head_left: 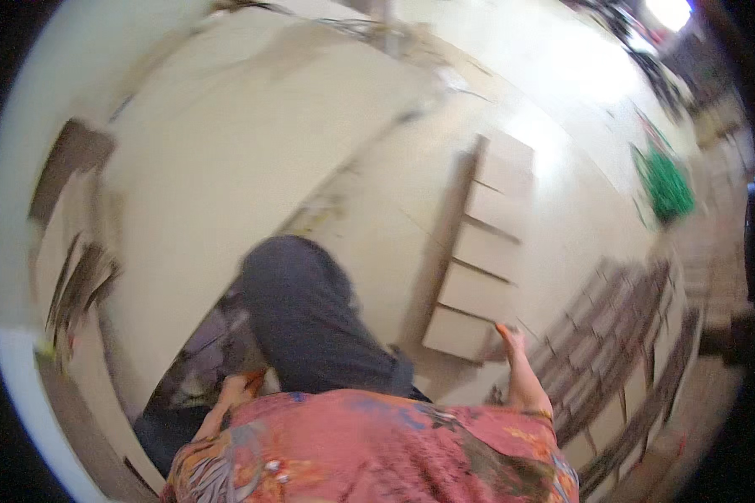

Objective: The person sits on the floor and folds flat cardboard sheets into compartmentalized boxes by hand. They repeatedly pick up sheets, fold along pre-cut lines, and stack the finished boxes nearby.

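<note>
My right hand (510, 335) is at the near right corner of a row of tan, box-like blocks (478, 285), close against the nearest one. Whether it touches or grips that block is blurred. Several of these blocks lie in line on the pale floor, with dark gaps between them. Low on the left, my left hand (242, 387) is beside my bent knee in dark trousers (302, 310), by a dark, crumpled heap (214, 356). Motion smears the fingers of both hands, and I see nothing definite in either.
Rows of stacked brownish pieces (604, 335) stand at the right. Farther back lies a green tangled bundle (667, 184). Leaning brown and tan sheets (80, 243) line the left side. A large pale slab or board (226, 151) stretches across the far left.
</note>
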The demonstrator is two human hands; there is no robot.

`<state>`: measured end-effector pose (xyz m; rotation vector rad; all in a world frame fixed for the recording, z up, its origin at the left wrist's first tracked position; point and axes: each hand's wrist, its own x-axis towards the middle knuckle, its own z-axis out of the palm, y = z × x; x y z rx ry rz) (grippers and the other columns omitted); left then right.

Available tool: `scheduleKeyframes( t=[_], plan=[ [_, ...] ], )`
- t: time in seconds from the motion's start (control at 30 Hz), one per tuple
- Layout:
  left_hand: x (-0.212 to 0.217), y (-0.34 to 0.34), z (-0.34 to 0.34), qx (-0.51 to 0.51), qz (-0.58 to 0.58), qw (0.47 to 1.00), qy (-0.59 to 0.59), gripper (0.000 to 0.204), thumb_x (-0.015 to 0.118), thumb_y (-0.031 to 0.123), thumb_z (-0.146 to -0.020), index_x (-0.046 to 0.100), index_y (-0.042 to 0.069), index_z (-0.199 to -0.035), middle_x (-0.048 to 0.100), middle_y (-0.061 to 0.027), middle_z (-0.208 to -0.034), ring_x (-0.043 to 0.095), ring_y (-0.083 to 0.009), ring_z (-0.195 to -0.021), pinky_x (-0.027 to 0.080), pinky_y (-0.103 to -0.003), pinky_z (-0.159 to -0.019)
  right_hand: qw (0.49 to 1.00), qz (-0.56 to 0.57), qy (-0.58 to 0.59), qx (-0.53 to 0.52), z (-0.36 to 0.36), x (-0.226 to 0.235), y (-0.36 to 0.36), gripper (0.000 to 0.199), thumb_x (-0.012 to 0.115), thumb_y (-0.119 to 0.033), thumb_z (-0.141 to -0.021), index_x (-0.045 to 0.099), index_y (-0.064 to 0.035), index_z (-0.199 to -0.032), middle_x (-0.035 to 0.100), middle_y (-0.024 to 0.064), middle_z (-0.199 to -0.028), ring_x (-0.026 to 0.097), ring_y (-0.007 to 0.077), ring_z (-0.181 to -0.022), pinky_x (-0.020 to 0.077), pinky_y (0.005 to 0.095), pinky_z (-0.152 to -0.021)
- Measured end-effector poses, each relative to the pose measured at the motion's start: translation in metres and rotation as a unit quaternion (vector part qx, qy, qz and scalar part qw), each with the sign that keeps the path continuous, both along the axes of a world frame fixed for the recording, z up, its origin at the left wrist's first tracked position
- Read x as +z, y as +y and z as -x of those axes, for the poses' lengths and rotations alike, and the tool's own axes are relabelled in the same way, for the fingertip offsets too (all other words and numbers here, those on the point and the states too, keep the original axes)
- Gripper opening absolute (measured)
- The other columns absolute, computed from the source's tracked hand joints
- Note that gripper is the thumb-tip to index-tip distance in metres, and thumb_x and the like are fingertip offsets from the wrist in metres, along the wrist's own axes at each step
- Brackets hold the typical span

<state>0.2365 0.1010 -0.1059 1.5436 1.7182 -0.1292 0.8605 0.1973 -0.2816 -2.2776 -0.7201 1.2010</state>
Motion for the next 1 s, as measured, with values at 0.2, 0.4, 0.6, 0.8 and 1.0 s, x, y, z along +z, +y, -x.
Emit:
scheduleKeyframes(
  t=[0.2, 0.4, 0.6, 0.8, 1.0],
  plan=[
    [0.121, 0.053, -0.034, 0.03, -0.21, 0.972, -0.102, 0.024, 0.062, 0.01, -0.085, 0.063, 0.001, -0.108, 0.065, -0.0149, -0.103, 0.065, -0.0285, -0.089, 0.052, -0.034, -0.076, 0.994, 0.078, -0.073, 0.03, -0.057, -0.076, -0.039, 0.062, 0.067, -0.043, -0.078, 0.057, 0.0056, -0.114, 0.06, 0.0173, -0.112, 0.056, 0.0273, -0.098, 0.0445, 0.036, -0.081],
    [0.188, 0.072, 0.045, 0.135, -0.431, 0.89, 0.06, 0.026, 0.06, 0.009, -0.084, 0.062, 0.003, -0.109, 0.064, -0.0186, -0.104, 0.063, -0.0329, -0.094, 0.05, -0.036, -0.084, 0.978, 0.0, -0.208, 0.017, 0.001, -0.006, 0.024, 0.069, 0.065, -0.04, -0.083, 0.045, 0.0088, -0.127, 0.054, 0.0233, -0.124, 0.051, 0.0348, -0.114, 0.0414, 0.0396, -0.093],
    [0.224, 0.115, 0.166, 0.214, -0.508, 0.772, 0.317, 0.038, 0.056, 0.01, -0.086, 0.051, 0.0, -0.122, 0.047, -0.0167, -0.132, 0.046, -0.0317, -0.12, 0.041, -0.039, -0.097, 0.974, -0.141, -0.142, 0.11, 0.082, 0.069, 0.088, 0.054, 0.059, -0.023, -0.09, 0.041, 0.0065, -0.132, 0.051, 0.0207, -0.128, 0.051, 0.0297, -0.115, 0.0422, 0.0371, -0.093],
    [0.213, 0.148, 0.254, 0.122, -0.443, 0.8, 0.386, 0.034, 0.053, 0.011, -0.088, 0.05, 0.003, -0.121, 0.052, -0.0174, -0.124, 0.051, -0.0336, -0.112, 0.045, -0.041, -0.09, 0.919, -0.352, 0.109, 0.137, 0.212, 0.159, 0.12, 0.039, 0.053, -0.009, -0.093, 0.045, 0.0059, -0.128, 0.055, 0.0166, -0.122, 0.053, 0.0235, -0.11, 0.0416, 0.0315, -0.095],
    [0.235, 0.159, 0.262, 0.173, -0.42, 0.81, 0.371, 0.021, 0.06, 0.019, -0.084, 0.066, 0.011, -0.102, 0.066, -0.0155, -0.083, 0.062, -0.0335, -0.08, 0.048, -0.043, -0.072, 0.833, -0.477, 0.074, 0.269, 0.288, 0.242, 0.117, 0.034, 0.052, 0.0, -0.091, 0.05, 0.0025, -0.125, 0.059, 0.0138, -0.115, 0.058, 0.0211, -0.105, 0.0445, 0.0321, -0.092]
  ],
)
